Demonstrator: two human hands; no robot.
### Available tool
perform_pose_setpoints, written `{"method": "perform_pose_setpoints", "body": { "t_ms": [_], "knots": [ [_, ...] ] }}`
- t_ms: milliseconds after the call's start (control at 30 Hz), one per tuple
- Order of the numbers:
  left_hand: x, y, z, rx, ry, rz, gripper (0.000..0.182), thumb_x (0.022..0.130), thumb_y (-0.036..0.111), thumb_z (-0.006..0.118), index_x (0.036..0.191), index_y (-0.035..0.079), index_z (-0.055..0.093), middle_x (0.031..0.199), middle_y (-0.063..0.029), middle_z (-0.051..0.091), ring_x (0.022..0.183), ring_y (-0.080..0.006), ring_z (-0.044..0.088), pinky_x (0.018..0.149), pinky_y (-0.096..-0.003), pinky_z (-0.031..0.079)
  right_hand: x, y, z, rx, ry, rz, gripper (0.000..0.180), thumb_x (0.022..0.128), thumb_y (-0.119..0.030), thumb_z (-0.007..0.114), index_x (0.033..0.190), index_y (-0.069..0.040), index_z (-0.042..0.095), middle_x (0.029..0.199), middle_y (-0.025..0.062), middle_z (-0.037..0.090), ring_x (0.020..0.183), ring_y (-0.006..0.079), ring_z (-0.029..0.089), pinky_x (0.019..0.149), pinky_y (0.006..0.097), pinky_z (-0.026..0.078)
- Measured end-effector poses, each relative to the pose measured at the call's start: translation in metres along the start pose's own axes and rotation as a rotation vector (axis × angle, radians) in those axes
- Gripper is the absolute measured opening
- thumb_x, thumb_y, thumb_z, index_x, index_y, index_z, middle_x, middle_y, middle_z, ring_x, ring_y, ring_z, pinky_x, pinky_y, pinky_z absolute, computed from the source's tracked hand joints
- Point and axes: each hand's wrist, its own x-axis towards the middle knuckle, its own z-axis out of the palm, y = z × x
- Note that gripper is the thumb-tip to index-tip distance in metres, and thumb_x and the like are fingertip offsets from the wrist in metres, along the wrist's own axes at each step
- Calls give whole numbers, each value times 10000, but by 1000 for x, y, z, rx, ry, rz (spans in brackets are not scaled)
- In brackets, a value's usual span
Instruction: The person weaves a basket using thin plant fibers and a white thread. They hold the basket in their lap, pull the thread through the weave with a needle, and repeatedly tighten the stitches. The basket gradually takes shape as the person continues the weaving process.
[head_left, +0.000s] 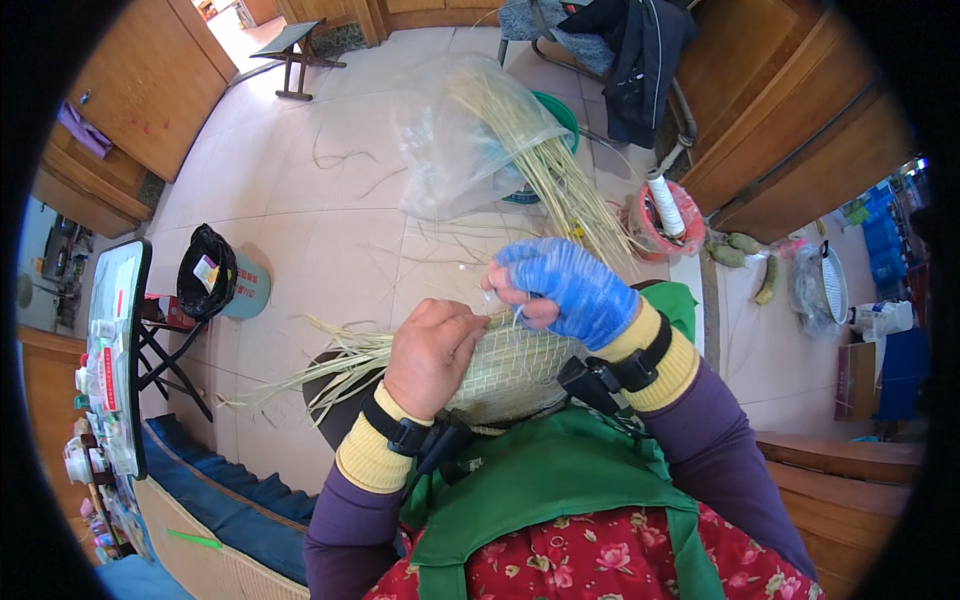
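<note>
A woven piece of pale straw bound with rows of white thread lies across my lap, over the green apron. My left hand, bare, pinches the top edge of this weave between thumb and fingers. Loose straw ends fan out to the left beyond that hand. In a blue knitted glove with bare fingertips, my right hand is closed just above the weave's upper edge. White thread runs from its fingers down towards the weave. The left fingers hide part of the edge.
A straw bundle juts from a clear plastic bag on the tiled floor. A white thread spool stands over a red bucket. At left are a lined bin and a cluttered table; a folding stool stands farther off.
</note>
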Motion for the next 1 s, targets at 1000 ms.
{"method": "perform_pose_setpoints", "body": {
  "t_ms": [1000],
  "knots": [
    [3,-4,0,50,-24,9,181,767,-2,751,933,59,717,868,-80,653,822,-299,628,718,-403,519,89,37,-46,220,-90,201,144,996,-196,596,1028,-56,600,829,17,597,593,87,558,596,287,501]
  ]
}}
